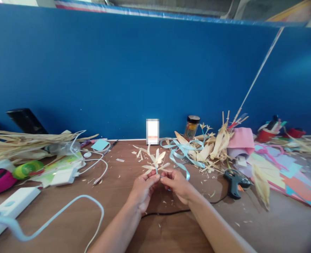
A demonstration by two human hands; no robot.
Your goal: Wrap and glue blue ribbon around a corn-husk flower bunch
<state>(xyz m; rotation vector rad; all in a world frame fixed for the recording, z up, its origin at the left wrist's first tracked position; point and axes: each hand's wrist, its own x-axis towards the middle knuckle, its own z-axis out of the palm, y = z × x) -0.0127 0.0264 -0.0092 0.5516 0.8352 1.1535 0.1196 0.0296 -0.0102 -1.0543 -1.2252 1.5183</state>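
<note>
A flower made of pale dried husk stands upright over the middle of the desk, its thin petals and leaves spread outward. My left hand pinches its stem, which shows light blue wrapping, between thumb and fingers. Close against it, my right hand is closed at the same stem, fingertips on the light blue ribbon; a bit of blue shows beneath that hand. The fingertips of both hands nearly touch. Loose curls of light blue ribbon lie behind my right hand.
A black glue gun lies at right, beside coloured paper. Husks and a dark-lidded jar stand behind. At left are a white power strip, cables and a white adapter. A blue partition closes the back.
</note>
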